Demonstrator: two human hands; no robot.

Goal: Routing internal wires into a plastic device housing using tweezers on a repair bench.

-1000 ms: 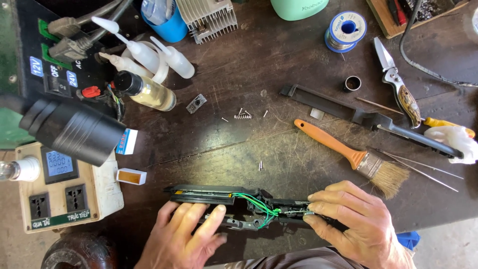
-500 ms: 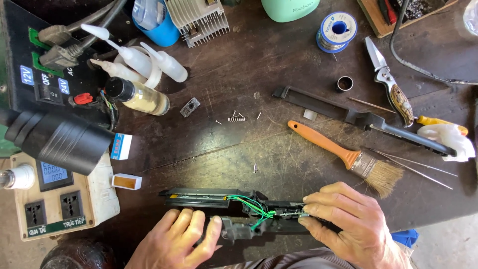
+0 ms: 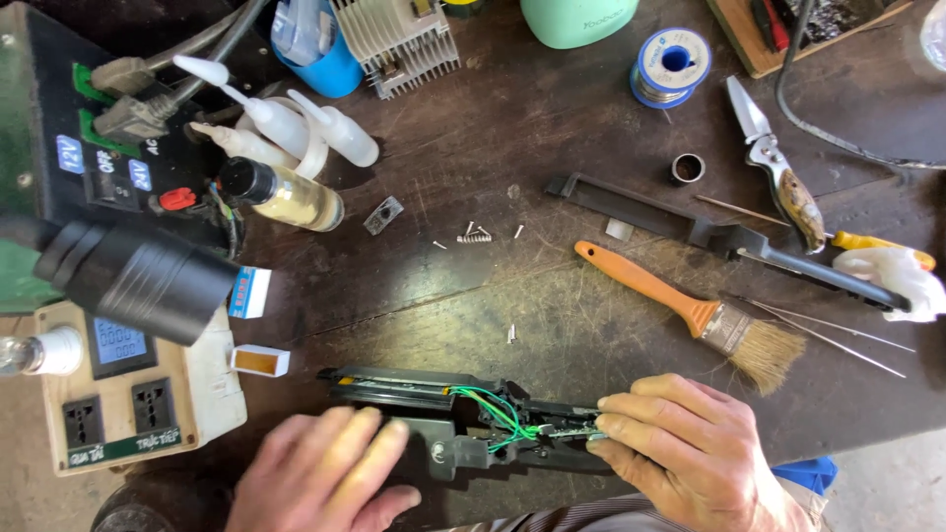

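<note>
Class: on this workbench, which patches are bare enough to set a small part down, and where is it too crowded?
Freest: dark tabletop between the amber bottle, the loose screws and spring and the opened black device. Another bare patch lies between the heatsink and the solder spool. Crowded: the left edge with bottles and power units, and around the paintbrush.

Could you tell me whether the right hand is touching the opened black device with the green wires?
Touching. The head view shows the right hand with its fingertips pressed on the end of the opened black device, no gap between them.
</note>
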